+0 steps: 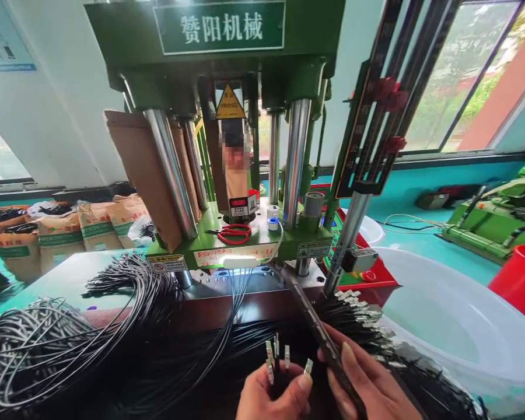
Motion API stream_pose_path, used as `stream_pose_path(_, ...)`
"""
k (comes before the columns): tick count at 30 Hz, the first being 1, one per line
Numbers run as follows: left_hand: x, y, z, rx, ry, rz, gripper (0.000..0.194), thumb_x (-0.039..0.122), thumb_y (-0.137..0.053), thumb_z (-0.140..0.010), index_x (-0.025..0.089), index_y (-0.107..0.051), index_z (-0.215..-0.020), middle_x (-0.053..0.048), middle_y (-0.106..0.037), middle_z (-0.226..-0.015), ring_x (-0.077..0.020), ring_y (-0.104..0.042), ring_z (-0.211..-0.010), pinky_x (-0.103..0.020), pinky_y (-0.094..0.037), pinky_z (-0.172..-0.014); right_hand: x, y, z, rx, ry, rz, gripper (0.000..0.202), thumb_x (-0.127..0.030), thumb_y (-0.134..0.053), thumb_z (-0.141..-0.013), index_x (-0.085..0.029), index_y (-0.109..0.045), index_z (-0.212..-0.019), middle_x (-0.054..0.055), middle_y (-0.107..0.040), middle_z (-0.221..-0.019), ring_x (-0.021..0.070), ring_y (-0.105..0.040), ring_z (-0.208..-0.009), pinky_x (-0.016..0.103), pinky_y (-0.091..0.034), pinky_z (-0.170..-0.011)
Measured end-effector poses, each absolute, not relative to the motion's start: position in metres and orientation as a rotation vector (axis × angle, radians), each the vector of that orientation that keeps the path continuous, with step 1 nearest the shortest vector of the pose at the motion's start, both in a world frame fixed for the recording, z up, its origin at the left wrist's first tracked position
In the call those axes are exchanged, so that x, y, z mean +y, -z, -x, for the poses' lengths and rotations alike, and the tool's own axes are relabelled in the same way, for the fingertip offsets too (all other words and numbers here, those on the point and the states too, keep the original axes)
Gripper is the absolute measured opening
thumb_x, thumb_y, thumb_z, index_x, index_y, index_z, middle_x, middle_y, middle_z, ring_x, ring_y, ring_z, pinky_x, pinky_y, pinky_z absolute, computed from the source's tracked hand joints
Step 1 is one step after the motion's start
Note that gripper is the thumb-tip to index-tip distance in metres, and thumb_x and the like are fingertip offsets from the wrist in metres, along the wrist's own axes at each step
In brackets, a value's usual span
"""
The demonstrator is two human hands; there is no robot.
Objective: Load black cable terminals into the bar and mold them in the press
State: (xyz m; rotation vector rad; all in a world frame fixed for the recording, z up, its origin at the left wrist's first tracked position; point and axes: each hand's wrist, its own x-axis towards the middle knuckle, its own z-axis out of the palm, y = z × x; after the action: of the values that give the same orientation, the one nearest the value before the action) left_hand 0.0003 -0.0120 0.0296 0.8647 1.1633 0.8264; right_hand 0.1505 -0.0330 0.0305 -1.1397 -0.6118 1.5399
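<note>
Near the bottom middle, my left hand [273, 394] is closed around several black cables whose pale metal connector ends [287, 356] stick up above the fingers. Beside it, my right hand [371, 379] grips a long dark metal bar [312, 324] with small marks or slots along it. The bar slants up and to the left, its far end near the front of a green press [262, 248]. Several thin cables [230, 324] run from the press's lower opening down toward the dark pile of cables below my hands.
Bundled cables [39, 350] lie on the left, and more connector ends [359, 312] line the right. Red-handled scissors [234, 234] and a blue-and-white tape roll [272, 223] rest on the press ledge. A white tub [446, 315], a red bucket [518, 280] and filled sacks [63, 236] stand around.
</note>
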Motion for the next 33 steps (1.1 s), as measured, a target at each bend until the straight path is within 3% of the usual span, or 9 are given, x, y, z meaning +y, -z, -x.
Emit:
stream_pose_path(2,-0.012,-0.03,-0.004,1.185,-0.792,-0.902,0.058,0.065,-0.076,-0.052,0.013,-0.062,-0.073,0.002,-0.052,-0.049,-0.0058,-0.041,-0.036,-0.019,-0.03,-0.037,-0.026,-0.031,-0.142,-0.588,-1.472,1.16,0.055,-0.058,-0.065,-0.077,-0.028,-0.06,-0.122,-0.004,-0.057,-0.059,0.0052,-0.039,-0.041,0.014,-0.033,-0.036)
stream_pose_path(4,-0.011,-0.029,-0.006,1.215,-0.758,-0.918,0.055,0.063,-0.077,-0.052,0.013,-0.061,-0.067,0.001,-0.052,-0.049,-0.0058,-0.04,-0.036,-0.019,-0.029,-0.036,-0.023,-0.029,-0.137,-0.616,-1.357,1.181,0.05,-0.055,-0.068,-0.075,-0.026,-0.067,-0.115,0.0,-0.065,-0.074,0.0082,-0.05,-0.052,0.017,-0.047,-0.049)
stream_pose_path(6,-0.011,-0.028,-0.006,1.243,-0.742,-0.921,0.052,0.061,-0.077,-0.053,0.013,-0.061,-0.065,0.001,-0.051,-0.048,-0.0058,-0.04,-0.036,-0.019,-0.029,-0.036,-0.023,-0.025,-0.135,-0.663,-1.32,1.173,0.05,-0.054,-0.07,-0.074,-0.025,-0.068,-0.115,0.002,-0.069,-0.084,0.0123,-0.058,-0.065,0.02,-0.052,-0.063)
stream_pose_path(10,-0.01,-0.025,-0.005,1.231,-0.727,-0.95,0.05,0.06,-0.075,-0.057,0.013,-0.061,-0.067,0.001,-0.05,-0.045,-0.0076,-0.042,-0.036,-0.019,-0.03,-0.037,-0.022,-0.017,-0.136,-0.75,-1.376,1.161,0.056,-0.055,-0.066,-0.077,-0.025,-0.062,-0.125,0.004,-0.07,-0.094,0.0159,-0.062,-0.072,0.023,-0.054,-0.065)
stream_pose_path(15,-0.009,-0.026,-0.005,1.221,-0.721,-0.948,0.046,0.055,-0.075,-0.059,0.012,-0.06,-0.067,0.003,-0.047,-0.043,-0.0077,-0.042,-0.035,-0.019,-0.029,-0.036,-0.022,-0.021,-0.139,-0.829,-1.399,1.154,0.048,-0.051,-0.061,-0.083,-0.027,-0.062,-0.124,0.004,-0.07,-0.106,0.0195,-0.062,-0.098,0.026,-0.049,-0.088)
stream_pose_path(26,-0.012,-0.032,-0.005,1.105,-0.769,-0.831,0.045,0.052,-0.079,-0.057,0.014,-0.056,-0.064,0.004,-0.049,-0.043,-0.0086,-0.045,-0.034,-0.02,-0.032,-0.038,-0.024,-0.022,-0.137,-1.119,-1.177,1.237,0.044,-0.05,-0.057,-0.086,-0.028,-0.063,-0.123,0.005,-0.068,-0.115,0.0251,-0.059,-0.106,0.034,-0.045,-0.097)
stream_pose_path(28,-0.012,-0.029,-0.002,1.042,-0.784,-0.785,0.049,0.053,-0.081,-0.055,0.012,-0.059,-0.07,0.002,-0.053,-0.048,-0.0095,-0.049,-0.038,-0.021,-0.038,-0.041,-0.027,-0.026,-0.139,-1.027,-1.228,1.243,0.044,-0.051,-0.059,-0.084,-0.028,-0.065,-0.12,0.005,-0.07,-0.109,0.0218,-0.063,-0.097,0.03,-0.049,-0.091)
stream_pose_path(30,-0.012,-0.026,0.002,0.987,-0.838,-0.689,0.054,0.054,-0.083,-0.052,0.011,-0.061,-0.078,0.0,-0.058,-0.056,-0.0105,-0.053,-0.044,-0.023,-0.043,-0.046,-0.031,-0.031,-0.142,-0.872,-1.323,1.26,0.048,-0.054,-0.063,-0.08,-0.028,-0.066,-0.12,0.005,-0.072,-0.098,0.0163,-0.065,-0.069,0.025,-0.056,-0.065)
stream_pose_path(33,-0.012,-0.025,0.006,0.958,-0.912,-0.612,0.06,0.057,-0.083,-0.05,0.012,-0.062,-0.083,0.002,-0.058,-0.061,-0.0097,-0.054,-0.048,-0.023,-0.045,-0.047,-0.037,-0.037,-0.147,-0.706,-1.384,1.268,0.054,-0.057,-0.07,-0.071,-0.028,-0.067,-0.117,0.004,-0.072,-0.087,0.0106,-0.052,-0.043,0.023,-0.047,-0.038)
